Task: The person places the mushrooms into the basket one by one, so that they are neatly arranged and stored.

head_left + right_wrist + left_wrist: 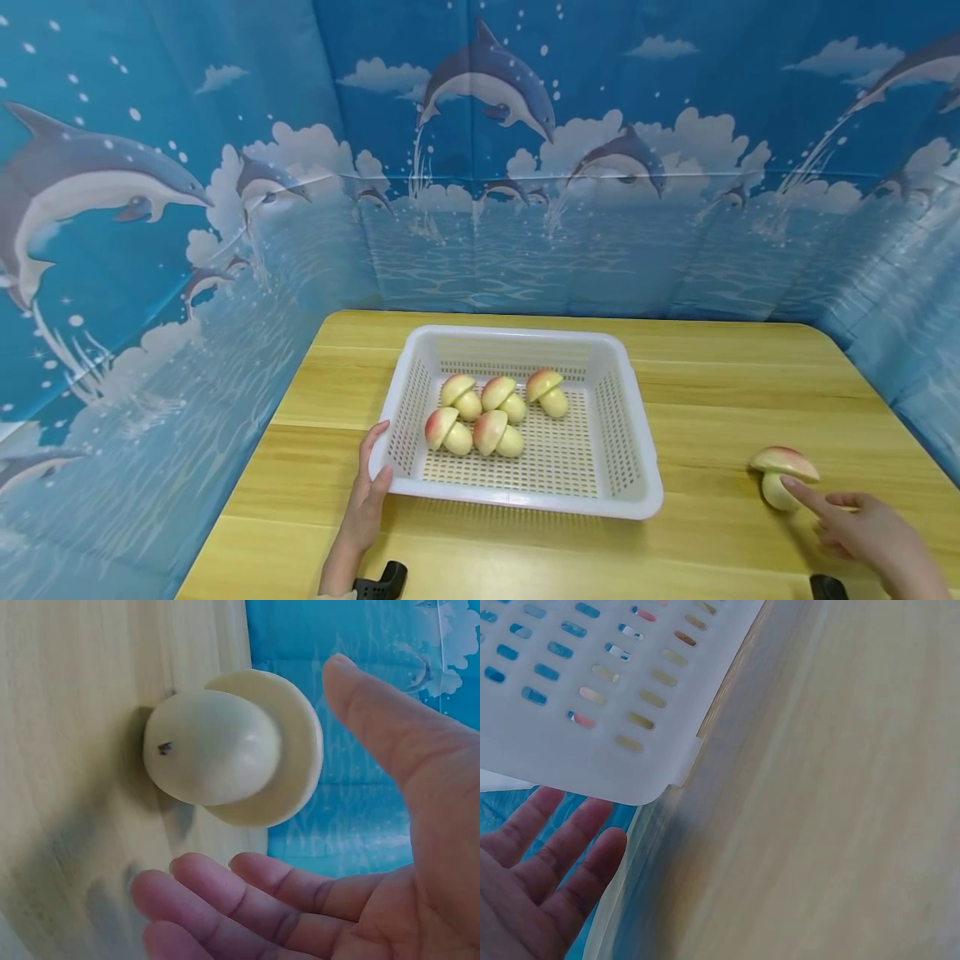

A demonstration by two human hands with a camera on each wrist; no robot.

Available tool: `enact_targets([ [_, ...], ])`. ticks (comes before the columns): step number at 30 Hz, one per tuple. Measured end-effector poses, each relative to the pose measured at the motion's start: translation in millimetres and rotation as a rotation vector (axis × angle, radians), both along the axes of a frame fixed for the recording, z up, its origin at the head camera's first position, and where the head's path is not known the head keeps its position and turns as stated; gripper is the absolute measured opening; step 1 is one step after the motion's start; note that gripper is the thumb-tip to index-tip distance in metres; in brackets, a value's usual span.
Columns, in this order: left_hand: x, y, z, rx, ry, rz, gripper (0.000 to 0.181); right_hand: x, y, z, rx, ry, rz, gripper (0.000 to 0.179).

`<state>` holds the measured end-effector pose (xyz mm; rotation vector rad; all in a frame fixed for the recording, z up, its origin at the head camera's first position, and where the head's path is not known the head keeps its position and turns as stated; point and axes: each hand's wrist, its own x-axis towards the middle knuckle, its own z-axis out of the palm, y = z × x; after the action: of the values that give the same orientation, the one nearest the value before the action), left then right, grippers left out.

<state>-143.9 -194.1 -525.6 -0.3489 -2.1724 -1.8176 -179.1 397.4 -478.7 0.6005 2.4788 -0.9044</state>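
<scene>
A white perforated plastic basket [525,500] sits on the table with several mushroom-shaped pieces [498,435] in its left and middle part, each with a cream stem and a red-blushed cap. My left hand [366,508] is at the basket's front left corner, thumb at the rim. In the left wrist view its other fingers [574,840] are extended along the basket wall. One more mushroom-shaped piece [783,462] is on the table at right. Beside it is my right hand [862,529]; the right wrist view shows thumb and fingers spread around the mushroom-shaped piece [217,746], apart from it.
The pale wooden table [705,375] has rounded back corners. Blue curtains [480,250] printed with dolphins and clouds hang behind it and at both sides. Dark wrist devices [382,581] show at the lower edge of the head view.
</scene>
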Motion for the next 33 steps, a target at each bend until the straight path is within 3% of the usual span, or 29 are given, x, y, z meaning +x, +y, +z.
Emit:
enact_targets([
  [3,0.1,0.1,0.0,0.002,0.000,0.001,0.053,-2.1,-0.9,-2.3,-0.008,0.003,-0.011,0.120],
  [4,0.2,0.0,0.1,0.004,-0.001,0.002,0.053,-3.4,-0.9,-2.9,-0.016,-0.005,-0.012,0.121],
  [8,0.4,-0.2,0.3,0.008,-0.002,0.003,0.053,-7.2,-0.3,-3.8,-0.071,-0.021,0.021,0.118],
  [15,0.4,0.6,-0.6,0.006,0.001,-0.002,0.053,-9.7,-1.9,-4.7,-0.082,0.013,0.051,0.093],
  [21,0.5,0.7,-0.3,-0.001,0.004,-0.005,0.053,-10.0,-2.2,-3.5,-0.075,0.010,0.098,0.101],
  [27,1.0,0.0,1.3,-0.007,-0.004,0.002,0.054,-11.8,-4.3,-3.1,-0.093,0.014,0.081,0.086],
  [33,1.1,0.2,1.6,-0.012,-0.008,0.010,0.054,-12.8,-4.9,-6.0,-0.133,0.046,0.110,0.100],
])
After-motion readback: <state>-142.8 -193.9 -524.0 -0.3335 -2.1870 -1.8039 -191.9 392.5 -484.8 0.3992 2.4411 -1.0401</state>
